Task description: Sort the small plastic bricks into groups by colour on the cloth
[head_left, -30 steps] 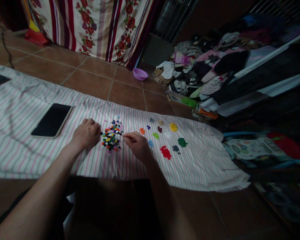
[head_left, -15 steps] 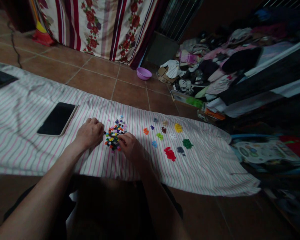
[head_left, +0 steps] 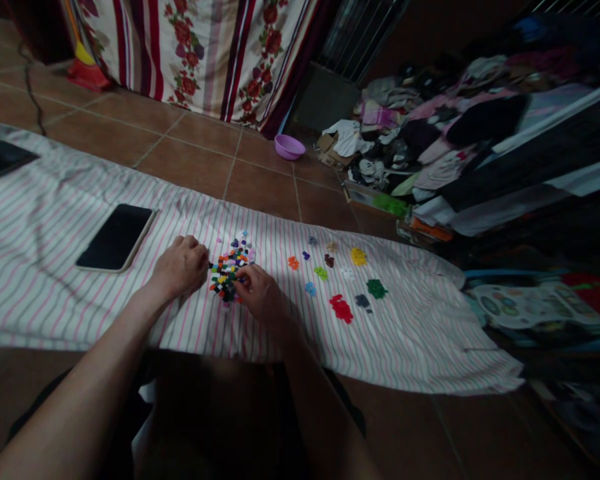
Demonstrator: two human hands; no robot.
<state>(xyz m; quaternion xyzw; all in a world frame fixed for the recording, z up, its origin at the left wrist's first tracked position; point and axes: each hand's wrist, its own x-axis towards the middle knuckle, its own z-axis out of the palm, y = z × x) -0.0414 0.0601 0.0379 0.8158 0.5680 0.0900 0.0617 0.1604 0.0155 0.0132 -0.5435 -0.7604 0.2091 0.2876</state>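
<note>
A mixed pile of small coloured plastic pieces (head_left: 226, 272) lies on a striped cloth (head_left: 190, 327). At its left edge rests my left hand (head_left: 183, 267), fingers curled under and closed; the fingertips are hidden, so whatever they may hold does not show. My right hand (head_left: 258, 290) reaches over the pile's right side with thumb and forefinger pinched together. Anything in that pinch is too small to make out. To the right sit sorted heaps of one colour each, among them red pieces (head_left: 341, 309), green pieces (head_left: 377, 289), yellow pieces (head_left: 359, 256) and orange pieces (head_left: 293, 263).
A phone with a dark screen (head_left: 116, 238) lies left of my left hand, and another dark flat device (head_left: 3, 160) is at the far left. Beyond the cloth, a purple basin (head_left: 289, 147) stands on the tiled floor near heaped clothes (head_left: 420, 133).
My right hand has shifted very slightly at the pile, its fingers still pinched. The left hand stays in place, and the heaps look the same.
</note>
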